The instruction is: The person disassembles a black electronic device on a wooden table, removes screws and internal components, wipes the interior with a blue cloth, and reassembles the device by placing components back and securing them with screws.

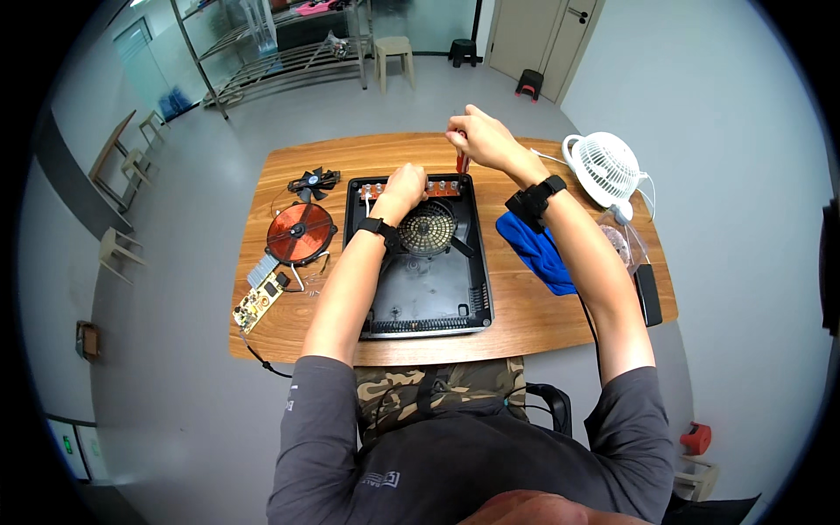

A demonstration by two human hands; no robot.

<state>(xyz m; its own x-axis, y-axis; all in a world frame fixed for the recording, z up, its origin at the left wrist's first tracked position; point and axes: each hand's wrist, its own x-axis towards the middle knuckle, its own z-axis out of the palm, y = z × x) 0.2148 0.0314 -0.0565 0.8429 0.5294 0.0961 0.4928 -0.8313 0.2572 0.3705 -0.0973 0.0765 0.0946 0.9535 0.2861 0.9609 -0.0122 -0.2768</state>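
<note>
A black rectangular plastic housing point(422, 293), which looks like the opened shell of an induction cooker, lies in front of me. Along its far edge runs a narrow orange circuit board point(447, 190) with several small round parts. My left hand point(406, 185) is closed over the middle of that board; its fingertips are partly hidden. My right hand point(484, 140) grips a screwdriver with a red handle point(462, 164), held upright over the housing's far right corner, at the board's right end. Its tip is too small to make out clearly.
Left of the housing lie a copper coil disc point(300, 234), a small black fan point(313, 182) and a yellowish circuit board point(259, 302) with a cable. On the right are a blue cloth point(535, 254), a white fan point(606, 166), a clear plastic bag point(623, 245) and a black box point(647, 295).
</note>
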